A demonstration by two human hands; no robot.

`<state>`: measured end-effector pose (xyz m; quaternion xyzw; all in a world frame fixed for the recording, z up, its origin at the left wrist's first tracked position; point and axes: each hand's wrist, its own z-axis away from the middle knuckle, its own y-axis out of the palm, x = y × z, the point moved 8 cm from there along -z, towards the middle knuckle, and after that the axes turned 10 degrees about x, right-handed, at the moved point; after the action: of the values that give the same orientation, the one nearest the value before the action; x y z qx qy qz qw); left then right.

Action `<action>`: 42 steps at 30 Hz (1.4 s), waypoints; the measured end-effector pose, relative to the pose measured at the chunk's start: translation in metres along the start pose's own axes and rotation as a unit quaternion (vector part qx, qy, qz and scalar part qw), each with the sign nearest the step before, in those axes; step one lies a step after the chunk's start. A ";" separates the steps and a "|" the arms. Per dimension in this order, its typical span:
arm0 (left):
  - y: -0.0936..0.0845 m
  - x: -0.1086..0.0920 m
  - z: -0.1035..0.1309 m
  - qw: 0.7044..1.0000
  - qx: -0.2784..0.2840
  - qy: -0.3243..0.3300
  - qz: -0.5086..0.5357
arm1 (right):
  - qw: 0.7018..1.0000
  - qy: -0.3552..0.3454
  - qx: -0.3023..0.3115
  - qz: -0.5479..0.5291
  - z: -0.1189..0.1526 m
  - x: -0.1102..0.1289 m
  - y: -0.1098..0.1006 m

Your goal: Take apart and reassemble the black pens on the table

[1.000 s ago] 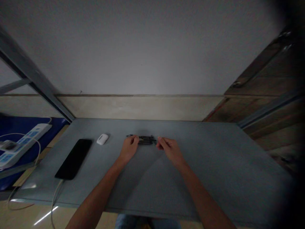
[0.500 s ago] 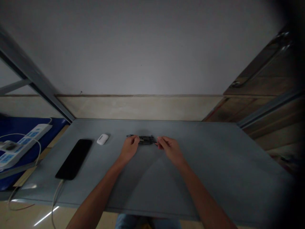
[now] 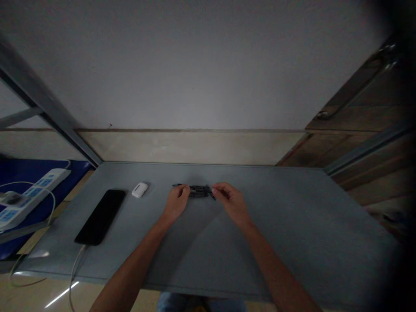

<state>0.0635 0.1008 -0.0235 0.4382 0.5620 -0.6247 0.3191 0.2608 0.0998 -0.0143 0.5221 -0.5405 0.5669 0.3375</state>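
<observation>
Near the middle of the table lies a bundle of slim, dark, pen-like pieces (image 3: 199,191), side by side and roughly level; their exact kind is too small and dim to tell. My left hand (image 3: 177,201) is closed on the left part of the bundle, and a dark tip sticks out beyond its far side. At the opposite end, my right hand (image 3: 230,201) has thumb and forefinger pinched together. A short dark piece (image 3: 212,195) slants down by those fingertips, and I cannot tell whether they grip it or only touch it.
On the left of the grey table (image 3: 292,242) lie a black phone (image 3: 101,217) with a white cable (image 3: 75,268) and a white earbud case (image 3: 139,190). Farther left, a power strip (image 3: 35,195) rests on a blue surface. A wall (image 3: 195,86) rises behind.
My right fingertips have shifted slightly left and up, and the short dark piece beside them now slants downward. My left hand stays in place.
</observation>
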 end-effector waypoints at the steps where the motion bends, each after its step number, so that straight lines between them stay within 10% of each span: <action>1: 0.000 0.000 0.000 1.000 0.000 0.000 -0.003 | 1.000 -0.001 -0.003 0.001 0.000 0.000 -0.001; 42: -0.002 -0.002 0.003 1.000 -0.011 -0.012 0.006 | 1.000 0.016 0.017 -0.006 0.002 0.005 0.003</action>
<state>0.0624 0.0977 -0.0208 0.4306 0.5627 -0.6216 0.3340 0.2571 0.0964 -0.0101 0.5217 -0.5220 0.5823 0.3410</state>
